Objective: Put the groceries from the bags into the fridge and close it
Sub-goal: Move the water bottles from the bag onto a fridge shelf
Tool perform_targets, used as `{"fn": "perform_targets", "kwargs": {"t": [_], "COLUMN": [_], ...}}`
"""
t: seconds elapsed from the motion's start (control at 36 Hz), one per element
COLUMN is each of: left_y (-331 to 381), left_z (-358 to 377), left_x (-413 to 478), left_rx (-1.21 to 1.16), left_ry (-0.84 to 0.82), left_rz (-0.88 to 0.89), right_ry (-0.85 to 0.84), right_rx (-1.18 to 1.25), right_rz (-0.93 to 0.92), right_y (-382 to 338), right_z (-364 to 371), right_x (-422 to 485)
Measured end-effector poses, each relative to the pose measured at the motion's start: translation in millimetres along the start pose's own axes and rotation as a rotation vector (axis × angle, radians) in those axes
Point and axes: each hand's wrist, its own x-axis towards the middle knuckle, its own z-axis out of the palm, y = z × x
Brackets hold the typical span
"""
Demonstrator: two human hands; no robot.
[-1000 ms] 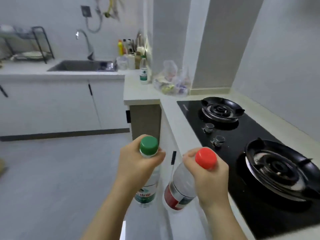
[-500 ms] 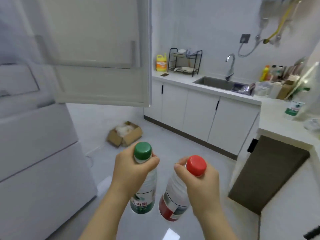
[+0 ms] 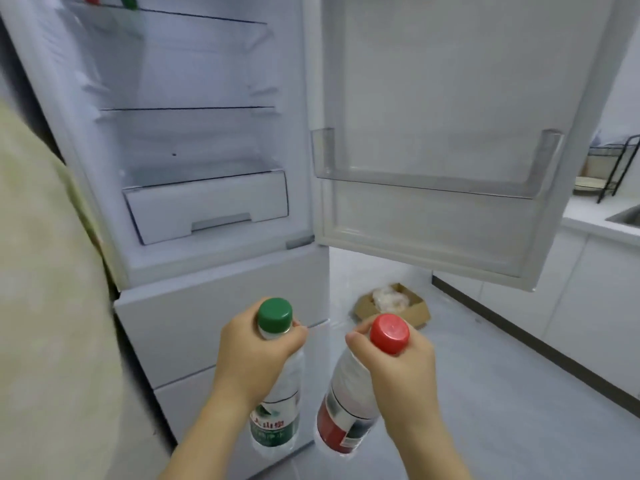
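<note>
My left hand (image 3: 252, 358) grips the neck of a clear water bottle with a green cap (image 3: 275, 403). My right hand (image 3: 398, 372) grips the neck of a clear bottle with a red cap and red label (image 3: 346, 410). Both bottles hang upright in front of the white fridge (image 3: 214, 306). Its upper door (image 3: 450, 98) stands swung open to the right, with a clear door bin (image 3: 433, 178). Inside are glass shelves (image 3: 187, 109) and a white drawer (image 3: 207, 206). Two bottle caps, red and green (image 3: 129, 1), show on the top shelf.
A cardboard box (image 3: 394, 304) with white wrapping lies on the grey floor behind the open door. White base cabinets (image 3: 554, 296) run along the right, with a counter, a sink edge and a black dish rack (image 3: 613, 168). A pale wall edge fills the left.
My view has swung left from the stove and counter, past the sink, to face the open fridge. Both hands still hold the same two bottles.
</note>
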Motion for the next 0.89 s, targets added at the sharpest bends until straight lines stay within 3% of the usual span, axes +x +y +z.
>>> {"fn": "perform_targets", "kwargs": {"t": [0.28,0.5,0.67,0.89], "left_y": [-19,-8,16,47], "left_z": [-22,-14,-18,-45], "left_x": [83,166,227,285], "left_rx": [0.040,0.158,0.247,0.317], "left_ry": [0.216,0.392,0.521,0.692], "left_rz": [0.002,0.153,0.275,0.452], "right_ry": [-0.230,-0.367,-0.420,-0.392], "right_rx": [0.012,0.039,0.068,0.288], "right_rz": [-0.033,-0.177,-0.307,-0.419], "right_y": [12,-3,-32,-82], "right_z": [79,120,162,208], "right_x": [92,188,241,285]}}
